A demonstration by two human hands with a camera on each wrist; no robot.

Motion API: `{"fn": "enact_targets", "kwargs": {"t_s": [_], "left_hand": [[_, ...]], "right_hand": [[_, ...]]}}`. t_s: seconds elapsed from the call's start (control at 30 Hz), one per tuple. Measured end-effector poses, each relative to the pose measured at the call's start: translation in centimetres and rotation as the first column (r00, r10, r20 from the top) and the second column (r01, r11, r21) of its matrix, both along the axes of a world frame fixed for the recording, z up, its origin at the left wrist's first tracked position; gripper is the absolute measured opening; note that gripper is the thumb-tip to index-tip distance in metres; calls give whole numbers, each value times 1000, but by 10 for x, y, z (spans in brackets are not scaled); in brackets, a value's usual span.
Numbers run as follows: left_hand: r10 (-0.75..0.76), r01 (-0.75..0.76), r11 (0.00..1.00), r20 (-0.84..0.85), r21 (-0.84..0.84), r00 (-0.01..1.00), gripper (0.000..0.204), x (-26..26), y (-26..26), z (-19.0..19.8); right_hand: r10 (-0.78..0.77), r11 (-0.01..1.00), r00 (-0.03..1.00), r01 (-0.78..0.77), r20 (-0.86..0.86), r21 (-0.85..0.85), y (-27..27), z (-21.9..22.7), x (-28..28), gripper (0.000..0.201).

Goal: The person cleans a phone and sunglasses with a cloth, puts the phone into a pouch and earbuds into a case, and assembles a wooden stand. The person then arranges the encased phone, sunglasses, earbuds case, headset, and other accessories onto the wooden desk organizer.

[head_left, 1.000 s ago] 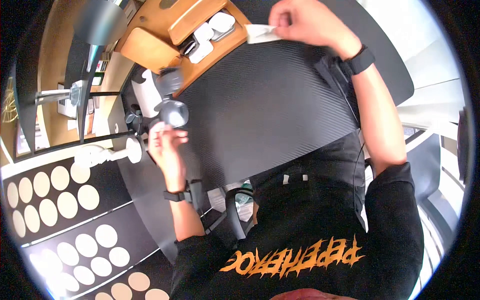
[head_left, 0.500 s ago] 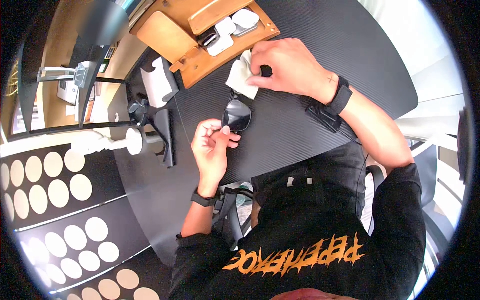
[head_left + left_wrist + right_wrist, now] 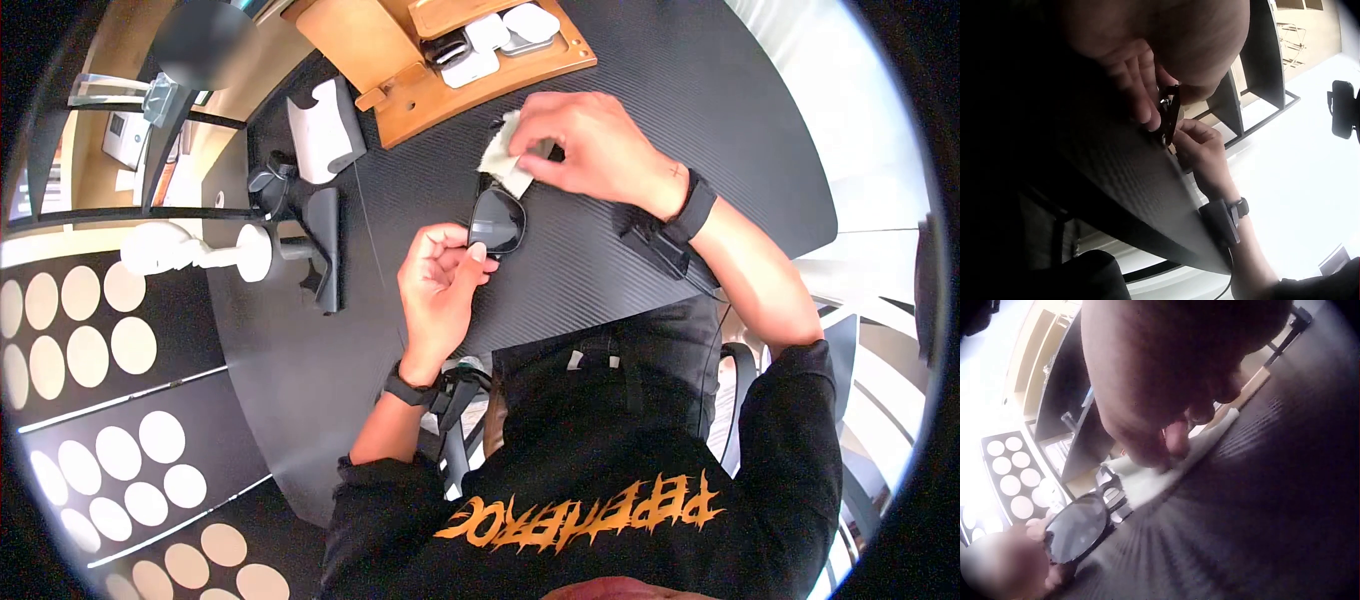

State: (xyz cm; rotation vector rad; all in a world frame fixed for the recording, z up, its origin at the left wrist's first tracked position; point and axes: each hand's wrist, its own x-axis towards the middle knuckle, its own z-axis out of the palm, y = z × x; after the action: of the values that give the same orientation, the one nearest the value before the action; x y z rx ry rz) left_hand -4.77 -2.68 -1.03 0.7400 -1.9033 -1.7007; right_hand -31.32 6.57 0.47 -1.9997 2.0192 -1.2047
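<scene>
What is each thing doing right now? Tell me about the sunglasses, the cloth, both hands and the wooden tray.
sunglasses: held above the black table, one dark lens showing, the other under the cloth.
cloth: crumpled, pressed on the far lens.
left hand: pinches the near end of the sunglasses.
right hand: grips the cloth on the sunglasses.
wooden tray: lies flat on the table, small white and dark items inside.

We wear a black sweatshirt point(image 3: 600, 500) with orange lettering point(image 3: 585, 515) and black wristbands point(image 3: 692, 205) on both wrists.
</scene>
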Motion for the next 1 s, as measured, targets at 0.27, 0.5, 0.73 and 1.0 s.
{"fn": "enact_targets", "kwargs": {"t_s": [0.27, 0.5, 0.73, 1.0], "left_hand": [[9, -9, 1000, -9, 9, 1000, 19, -2, 0, 0], [-29, 28, 999, -6, -21, 1000, 22, -1, -4, -1], [35, -38, 993, -29, -113, 999, 21, 0, -4, 10], [38, 21, 529, 49, -848, 998, 16, 0, -11, 34]], "right_hand": [[290, 955, 956, -286, 43, -78, 2, 4, 20, 13], [347, 937, 936, -343, 59, -68, 4, 5, 26, 10], [-10, 942, 992, 51, 125, -332, -1, 8, -9, 13], [62, 981, 907, 22, 417, -194, -2, -2, -19, 12]]}}
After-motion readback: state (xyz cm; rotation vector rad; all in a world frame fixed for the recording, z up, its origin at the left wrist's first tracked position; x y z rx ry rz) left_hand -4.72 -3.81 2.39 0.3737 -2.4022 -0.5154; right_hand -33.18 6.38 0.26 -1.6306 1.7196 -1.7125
